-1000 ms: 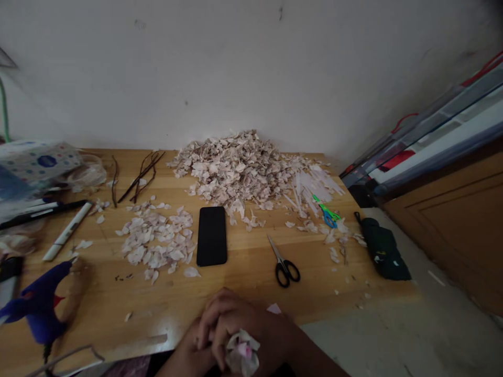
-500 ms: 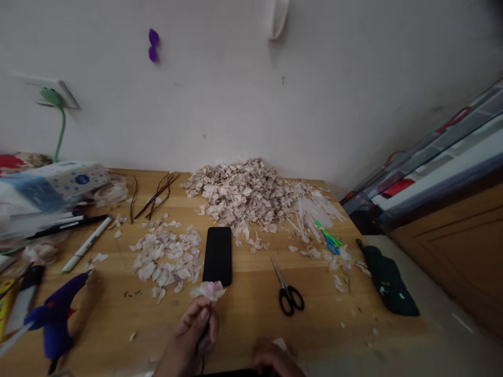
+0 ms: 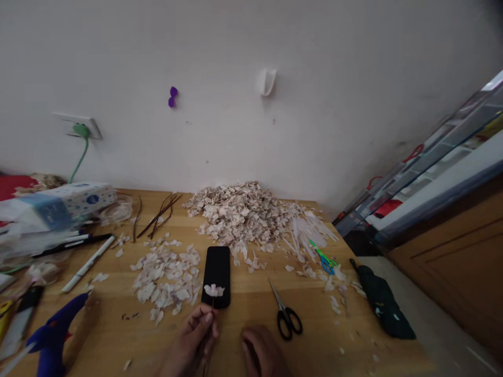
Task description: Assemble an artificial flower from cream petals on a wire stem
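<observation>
My left hand (image 3: pixel 199 330) is closed, its thumb and fingers pinching the thin dark stem of a small pale pink-white flower (image 3: pixel 214 290). The blossom stands upright above my fingertips and overlaps the lower part of a black phone (image 3: pixel 217 267). To its right, my right hand (image 3: pixel 261 350) rests low over the table with its fingers curled in. Whatever those fingers hold, if anything, is hidden. Black-handled scissors (image 3: pixel 286 312) lie to the right of my right hand, blades spread slightly. Loose pale petals (image 3: pixel 167 277) are scattered to the left of the phone.
A big heap of dried petals (image 3: pixel 243 214) lies against the wall, with pale strips (image 3: pixel 310 228) and green-blue scissors (image 3: pixel 323 257) beside it. At left are a blue glue gun (image 3: pixel 55 332), a white marker (image 3: pixel 87 264), dark twigs (image 3: pixel 159 215) and a tissue pack (image 3: pixel 70 204). A dark green pouch (image 3: pixel 385 301) lies right.
The view has tipped upward, so the table sits lower in the picture. My right hand has moved forward and left, nearer my left hand. The flower has turned and looks narrower.
</observation>
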The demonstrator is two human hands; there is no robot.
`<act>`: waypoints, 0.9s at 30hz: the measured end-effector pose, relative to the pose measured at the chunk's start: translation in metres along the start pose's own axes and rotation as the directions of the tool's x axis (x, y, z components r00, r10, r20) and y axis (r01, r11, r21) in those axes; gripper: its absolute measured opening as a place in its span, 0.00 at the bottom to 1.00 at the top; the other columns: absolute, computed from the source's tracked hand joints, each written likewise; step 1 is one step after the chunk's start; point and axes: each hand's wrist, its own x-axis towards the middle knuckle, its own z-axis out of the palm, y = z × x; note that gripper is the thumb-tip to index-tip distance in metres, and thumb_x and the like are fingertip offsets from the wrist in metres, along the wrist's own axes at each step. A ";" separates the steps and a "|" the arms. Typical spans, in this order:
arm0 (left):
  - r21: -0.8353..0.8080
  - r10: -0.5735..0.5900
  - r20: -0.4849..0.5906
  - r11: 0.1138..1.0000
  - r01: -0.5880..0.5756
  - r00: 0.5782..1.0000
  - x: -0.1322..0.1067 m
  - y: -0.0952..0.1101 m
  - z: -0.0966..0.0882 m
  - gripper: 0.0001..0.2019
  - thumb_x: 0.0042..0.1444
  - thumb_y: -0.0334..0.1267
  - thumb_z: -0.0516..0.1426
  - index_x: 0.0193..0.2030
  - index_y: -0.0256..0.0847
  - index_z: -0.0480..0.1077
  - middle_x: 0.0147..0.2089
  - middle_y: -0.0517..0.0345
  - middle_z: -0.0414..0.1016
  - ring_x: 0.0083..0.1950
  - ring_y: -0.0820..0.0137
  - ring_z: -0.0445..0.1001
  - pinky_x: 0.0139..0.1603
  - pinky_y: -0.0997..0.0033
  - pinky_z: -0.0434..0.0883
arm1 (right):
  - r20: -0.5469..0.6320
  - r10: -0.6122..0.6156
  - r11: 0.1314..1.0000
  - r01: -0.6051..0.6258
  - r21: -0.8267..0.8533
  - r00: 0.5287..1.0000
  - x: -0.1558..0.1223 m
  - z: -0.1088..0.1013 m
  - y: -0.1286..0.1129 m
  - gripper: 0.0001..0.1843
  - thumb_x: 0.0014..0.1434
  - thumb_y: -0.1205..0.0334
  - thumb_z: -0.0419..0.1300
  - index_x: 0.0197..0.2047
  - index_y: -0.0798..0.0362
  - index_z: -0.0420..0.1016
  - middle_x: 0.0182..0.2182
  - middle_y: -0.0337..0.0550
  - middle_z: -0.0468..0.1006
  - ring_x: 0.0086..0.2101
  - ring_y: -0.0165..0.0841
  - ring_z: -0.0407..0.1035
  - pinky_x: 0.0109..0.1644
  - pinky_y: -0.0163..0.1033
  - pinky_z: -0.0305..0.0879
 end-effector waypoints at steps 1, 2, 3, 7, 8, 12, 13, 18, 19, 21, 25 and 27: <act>0.011 0.007 0.000 1.000 -0.007 1.000 0.001 -0.002 -0.002 0.20 0.50 0.55 0.72 0.33 0.41 0.75 0.21 0.66 0.75 0.14 0.81 0.56 0.14 0.83 0.52 | 0.008 -0.023 1.000 0.023 -0.002 1.000 0.007 0.003 0.002 0.09 0.72 0.64 0.50 0.48 0.48 0.72 0.37 0.44 0.81 0.37 0.38 0.78 0.42 0.41 0.79; 0.022 0.012 0.005 1.000 -0.012 1.000 0.002 -0.004 -0.003 0.20 0.50 0.56 0.72 0.33 0.41 0.75 0.21 0.66 0.76 0.14 0.81 0.57 0.14 0.82 0.53 | 0.014 -0.046 0.999 0.046 -0.007 0.999 0.015 0.005 0.003 0.10 0.73 0.63 0.50 0.48 0.48 0.72 0.37 0.45 0.81 0.37 0.38 0.78 0.42 0.41 0.79; 0.033 0.017 0.014 0.999 -0.017 1.000 0.002 -0.007 -0.004 0.21 0.50 0.56 0.72 0.33 0.41 0.75 0.21 0.65 0.76 0.14 0.80 0.59 0.14 0.82 0.54 | 0.019 -0.066 0.998 0.067 -0.016 0.998 0.024 0.007 0.005 0.11 0.73 0.63 0.49 0.47 0.49 0.73 0.37 0.45 0.81 0.37 0.38 0.78 0.42 0.41 0.78; 0.066 0.028 0.072 0.997 -0.033 0.997 -0.001 -0.013 -0.008 0.19 0.49 0.54 0.73 0.34 0.41 0.77 0.19 0.64 0.77 0.16 0.77 0.66 0.19 0.80 0.61 | 0.009 -0.090 0.994 0.090 -0.059 0.996 0.057 0.009 0.012 0.13 0.72 0.66 0.50 0.49 0.49 0.76 0.39 0.45 0.81 0.40 0.41 0.77 0.48 0.47 0.77; 0.069 0.026 0.088 0.997 -0.032 0.996 -0.001 -0.014 -0.010 0.18 0.49 0.53 0.73 0.34 0.41 0.78 0.19 0.64 0.77 0.17 0.77 0.66 0.20 0.80 0.62 | -0.004 -0.076 0.995 0.076 -0.068 0.997 0.064 0.010 0.012 0.13 0.72 0.67 0.51 0.49 0.48 0.76 0.40 0.45 0.81 0.41 0.42 0.77 0.49 0.48 0.76; 0.032 0.033 0.151 0.999 -0.038 0.988 -0.002 -0.019 -0.018 0.18 0.48 0.54 0.73 0.33 0.42 0.81 0.16 0.64 0.74 0.14 0.79 0.62 0.19 0.81 0.58 | -0.077 0.055 0.994 -0.062 -0.085 0.995 0.078 0.022 -0.002 0.11 0.71 0.67 0.52 0.52 0.50 0.71 0.44 0.48 0.80 0.44 0.44 0.76 0.49 0.49 0.76; 0.011 0.041 0.164 0.999 -0.044 0.986 -0.002 -0.021 -0.020 0.18 0.47 0.55 0.73 0.32 0.42 0.81 0.14 0.65 0.72 0.14 0.80 0.61 0.19 0.82 0.57 | -0.096 0.087 0.992 -0.095 -0.087 0.992 0.079 0.030 -0.007 0.12 0.70 0.66 0.53 0.55 0.51 0.69 0.45 0.51 0.79 0.45 0.45 0.76 0.48 0.50 0.77; -0.089 0.056 0.221 0.995 -0.037 0.974 -0.001 -0.025 -0.028 0.18 0.49 0.57 0.72 0.29 0.44 0.81 0.12 0.70 0.63 0.12 0.81 0.55 0.17 0.82 0.55 | -0.151 0.254 0.942 -0.280 -0.188 0.955 0.087 0.080 -0.027 0.35 0.59 0.62 0.63 0.67 0.59 0.58 0.57 0.68 0.74 0.56 0.59 0.71 0.57 0.63 0.71; -0.103 0.052 0.229 0.994 -0.029 0.972 -0.001 -0.025 -0.029 0.17 0.50 0.56 0.71 0.30 0.43 0.81 0.13 0.70 0.63 0.12 0.81 0.54 0.16 0.82 0.55 | -0.153 0.283 0.928 -0.310 -0.207 0.947 0.092 0.089 -0.029 0.38 0.58 0.61 0.64 0.68 0.60 0.57 0.58 0.70 0.73 0.57 0.61 0.70 0.58 0.64 0.69; -0.124 0.047 0.243 0.992 -0.017 0.969 -0.002 -0.026 -0.030 0.17 0.51 0.54 0.71 0.30 0.42 0.80 0.14 0.69 0.64 0.13 0.81 0.53 0.16 0.81 0.55 | -0.149 0.324 0.908 -0.351 -0.227 0.934 0.104 0.101 -0.031 0.42 0.56 0.59 0.66 0.69 0.62 0.56 0.60 0.73 0.71 0.59 0.64 0.68 0.59 0.67 0.66; -0.148 0.048 0.268 0.989 -0.009 0.962 0.001 -0.031 -0.034 0.15 0.53 0.51 0.71 0.30 0.42 0.79 0.14 0.69 0.64 0.13 0.81 0.54 0.16 0.81 0.57 | -0.133 0.398 0.874 -0.420 -0.245 0.907 0.128 0.106 -0.036 0.44 0.51 0.60 0.68 0.67 0.69 0.61 0.61 0.77 0.70 0.60 0.67 0.65 0.60 0.69 0.63; -0.156 0.049 0.278 0.988 -0.005 0.959 0.002 -0.033 -0.037 0.15 0.53 0.51 0.71 0.31 0.42 0.80 0.14 0.69 0.63 0.13 0.81 0.53 0.16 0.81 0.56 | -0.119 0.430 0.857 -0.446 -0.256 0.895 0.135 0.104 -0.040 0.45 0.47 0.64 0.67 0.67 0.70 0.63 0.61 0.77 0.70 0.60 0.67 0.65 0.60 0.67 0.63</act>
